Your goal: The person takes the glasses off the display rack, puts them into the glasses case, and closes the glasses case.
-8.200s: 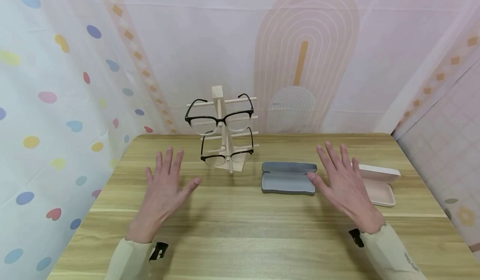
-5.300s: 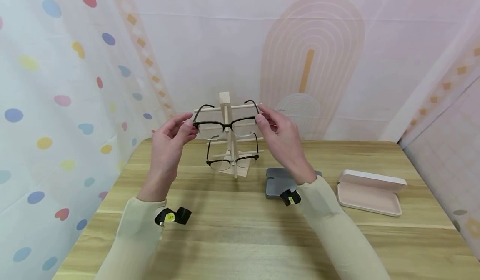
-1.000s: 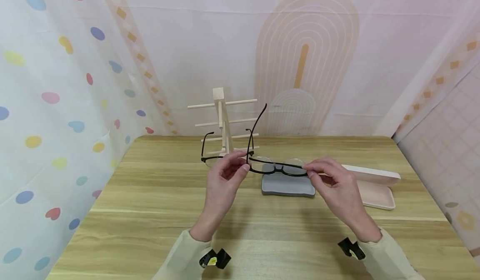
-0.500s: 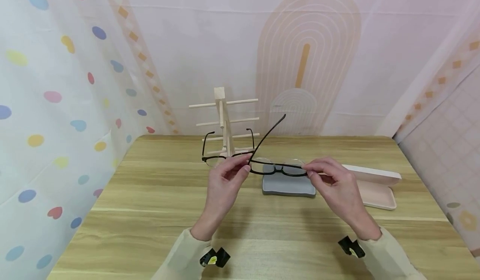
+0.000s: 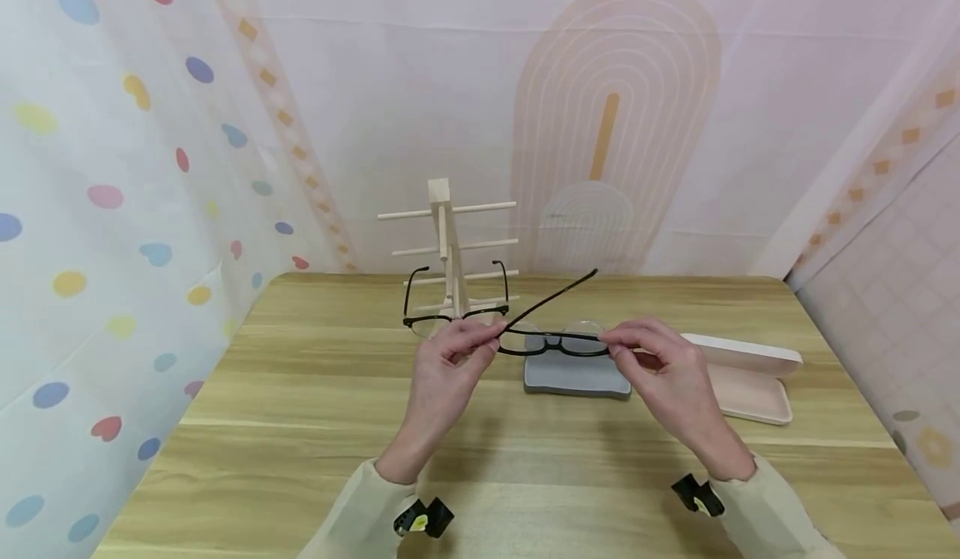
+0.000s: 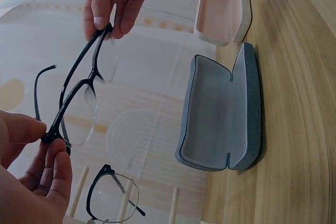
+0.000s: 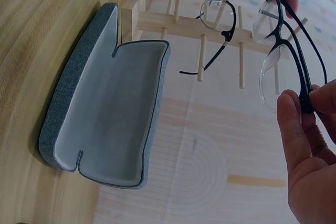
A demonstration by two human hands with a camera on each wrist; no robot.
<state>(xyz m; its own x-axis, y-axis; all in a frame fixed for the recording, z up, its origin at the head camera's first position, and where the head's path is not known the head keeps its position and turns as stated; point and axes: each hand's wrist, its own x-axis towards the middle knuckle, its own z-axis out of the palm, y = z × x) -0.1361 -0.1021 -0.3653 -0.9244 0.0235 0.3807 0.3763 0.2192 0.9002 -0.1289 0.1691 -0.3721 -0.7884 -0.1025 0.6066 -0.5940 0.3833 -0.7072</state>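
While both hands pinch glasses [image 5: 553, 341] at frame corners, left hand [image 5: 442, 367] and right hand [image 5: 663, 367]: light, thin, lenses fragile; grip frame ends, not lenses.

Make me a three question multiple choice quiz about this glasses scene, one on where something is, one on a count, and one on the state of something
1. Where is the grey case?
A. on the table, below the held glasses
B. on the stand
C. in the left hand

2. How many pairs of glasses hang on the wooden stand?
A. none
B. one
C. three

3. How is the pink case?
A. shut
B. open, holding glasses
C. open, nothing in it

Answers: 1 A, it lies open on the table under the black glasses pinched by the left hand and right hand. 2 B, one pair hangs low. 3 C, its lid stands up.
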